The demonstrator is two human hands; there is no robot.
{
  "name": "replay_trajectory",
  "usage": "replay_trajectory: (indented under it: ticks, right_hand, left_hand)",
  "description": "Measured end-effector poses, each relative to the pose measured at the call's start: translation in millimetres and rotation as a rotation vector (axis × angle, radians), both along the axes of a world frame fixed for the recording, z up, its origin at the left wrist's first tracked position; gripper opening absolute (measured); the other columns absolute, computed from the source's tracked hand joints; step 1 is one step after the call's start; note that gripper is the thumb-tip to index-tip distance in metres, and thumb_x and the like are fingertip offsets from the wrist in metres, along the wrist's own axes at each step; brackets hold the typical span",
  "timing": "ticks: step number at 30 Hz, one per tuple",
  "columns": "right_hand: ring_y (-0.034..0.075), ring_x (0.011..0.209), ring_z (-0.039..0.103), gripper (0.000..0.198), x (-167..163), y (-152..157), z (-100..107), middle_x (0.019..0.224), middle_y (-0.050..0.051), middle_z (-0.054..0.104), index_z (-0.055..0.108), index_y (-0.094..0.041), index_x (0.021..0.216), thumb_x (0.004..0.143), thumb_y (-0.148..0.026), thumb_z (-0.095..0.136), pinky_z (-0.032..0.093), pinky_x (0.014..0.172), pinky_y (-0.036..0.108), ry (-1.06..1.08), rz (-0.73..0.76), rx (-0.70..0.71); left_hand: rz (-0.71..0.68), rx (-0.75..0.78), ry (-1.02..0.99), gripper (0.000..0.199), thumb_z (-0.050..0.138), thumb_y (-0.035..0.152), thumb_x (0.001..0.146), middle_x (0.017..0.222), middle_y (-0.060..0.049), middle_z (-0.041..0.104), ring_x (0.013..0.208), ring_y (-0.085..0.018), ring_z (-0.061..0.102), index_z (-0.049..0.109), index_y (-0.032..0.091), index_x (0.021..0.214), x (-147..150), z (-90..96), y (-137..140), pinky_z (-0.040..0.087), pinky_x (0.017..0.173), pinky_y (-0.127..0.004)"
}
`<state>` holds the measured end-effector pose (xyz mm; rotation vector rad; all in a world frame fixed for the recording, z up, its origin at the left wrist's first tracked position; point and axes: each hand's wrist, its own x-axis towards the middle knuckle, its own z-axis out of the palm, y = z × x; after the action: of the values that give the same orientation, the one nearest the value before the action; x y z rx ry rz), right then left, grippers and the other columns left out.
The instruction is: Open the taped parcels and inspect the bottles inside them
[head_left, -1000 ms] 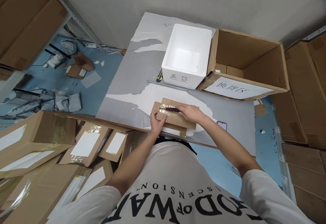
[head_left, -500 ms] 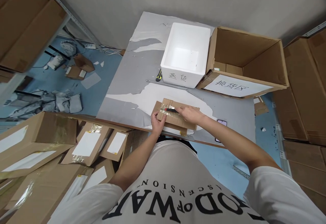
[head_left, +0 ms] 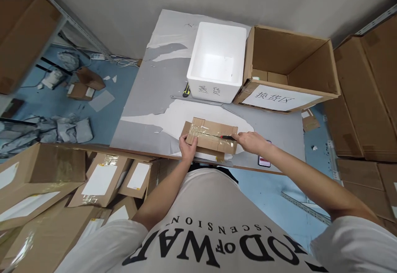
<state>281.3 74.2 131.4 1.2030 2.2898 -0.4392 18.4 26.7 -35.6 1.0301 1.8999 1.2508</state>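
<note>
A small taped cardboard box (head_left: 211, 140) lies near the table's front edge, with clear tape along its top and a dark slit running down the middle. My left hand (head_left: 188, 147) grips its left end, thumb on top. In my right hand (head_left: 252, 141) is a box cutter (head_left: 227, 137), black with a red part, its tip on the tape toward the box's right end. Beneath the box, another piece of cardboard with a white label (head_left: 207, 156) sticks out at the front; whether it belongs to the same box I cannot tell.
Behind stand a white foam box (head_left: 214, 89) and a large open carton (head_left: 291, 80) with a handwritten sign. A yellow-black cutter (head_left: 186, 90) lies beside the foam box. A phone (head_left: 264, 160) rests at the front edge. Several labelled cartons (head_left: 101, 180) are piled at left.
My right hand has drawn the box cutter rightward along the tape, and a slit now shows behind it. My left hand keeps hold of the left end. The view has shifted slightly.
</note>
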Motion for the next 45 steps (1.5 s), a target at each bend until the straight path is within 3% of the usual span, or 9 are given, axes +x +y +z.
replay_trajectory:
  ticks: [8,14,18,24,28,34,38,41,45]
  right_hand:
    - [0.021,0.069,0.062,0.029,78.6,-35.2,8.0,0.091,0.009,0.065,0.053,-0.025,0.117,0.093,-0.021,0.037,0.037,0.059,0.029,-0.001,-0.123,0.036]
    - [0.019,0.068,0.061,0.038,123.4,-63.5,-14.3,0.102,0.009,0.064,0.048,-0.028,0.13,0.093,-0.024,0.036,0.041,0.061,0.03,0.072,-0.224,0.098]
    - [0.025,0.09,0.062,0.046,133.8,-86.6,-53.6,0.114,0.012,0.061,0.04,-0.023,0.139,0.096,-0.036,0.03,0.047,0.072,0.035,0.228,-0.523,0.254]
    - [0.029,0.099,0.057,0.055,80.9,-90.2,-140.2,0.118,0.019,0.053,0.03,-0.013,0.145,0.094,-0.032,0.022,0.047,0.081,0.041,0.331,-1.069,0.375]
    - [0.028,0.091,0.056,0.054,57.8,-85.7,-182.9,0.108,0.019,0.051,0.038,-0.01,0.141,0.089,-0.026,0.03,0.045,0.081,0.043,0.322,-1.099,0.385]
    - [0.031,0.101,0.051,0.05,59.2,-94.7,-219.4,0.106,0.02,0.05,0.048,-0.009,0.131,0.083,-0.02,0.038,0.042,0.086,0.048,0.359,-1.173,0.503]
    - [0.035,0.113,0.048,0.053,57.6,-96.6,-223.8,0.117,0.026,0.048,0.044,-0.008,0.134,0.083,-0.015,0.035,0.039,0.091,0.055,0.308,-1.247,0.408]
    - [0.039,0.125,0.041,0.056,50.6,-89.1,-207.2,0.133,0.029,0.039,0.039,-0.007,0.139,0.084,-0.02,0.039,0.034,0.097,0.06,0.316,-1.261,0.384]
    - [0.03,0.123,0.048,0.059,28.4,-72.2,-162.3,0.138,0.022,0.044,0.034,-0.013,0.143,0.09,-0.04,0.039,0.038,0.101,0.052,0.741,-1.186,0.264]
  left_hand:
    - [0.017,0.0,0.034,0.045,0.072,0.04,0.07,0.1,-0.007,0.057,0.098,-0.022,0.057,0.051,0.019,0.103,1.2,2.1,-0.5,0.046,0.093,-0.041]
    - [0.0,0.013,-0.009,0.047,0.072,0.042,0.07,0.102,-0.007,0.056,0.097,-0.021,0.058,0.049,0.019,0.104,-1.6,0.9,0.5,0.047,0.089,-0.038]
    - [-0.02,0.006,-0.042,0.05,0.071,0.044,0.071,0.106,-0.008,0.055,0.099,-0.021,0.056,0.048,0.019,0.107,-1.7,0.0,0.5,0.047,0.088,-0.037]
    - [-0.089,-0.008,-0.042,0.05,0.068,0.045,0.075,0.112,-0.01,0.053,0.105,-0.023,0.055,0.046,0.019,0.112,-3.5,4.8,-2.9,0.046,0.091,-0.038]
    - [-0.159,-0.01,-0.033,0.048,0.064,0.045,0.079,0.116,-0.011,0.052,0.109,-0.023,0.054,0.045,0.019,0.116,-8.8,6.8,-5.6,0.045,0.094,-0.038]
    - [-0.237,-0.035,-0.032,0.049,0.063,0.043,0.08,0.12,-0.013,0.053,0.111,-0.024,0.055,0.048,0.019,0.119,-20.2,2.5,-7.3,0.048,0.091,-0.038]
    - [-0.26,-0.068,-0.102,0.048,0.061,0.045,0.08,0.121,-0.014,0.054,0.107,-0.023,0.058,0.049,0.018,0.119,-25.6,0.3,-7.2,0.051,0.085,-0.037]
    - [-0.245,-0.091,-0.141,0.046,0.062,0.044,0.08,0.12,-0.013,0.056,0.105,-0.022,0.059,0.05,0.019,0.117,-25.2,2.7,-5.9,0.051,0.086,-0.037]
    - [-0.187,-0.101,-0.152,0.042,0.064,0.044,0.079,0.116,-0.012,0.058,0.104,-0.022,0.059,0.053,0.018,0.111,-18.4,10.3,-3.2,0.051,0.086,-0.037]
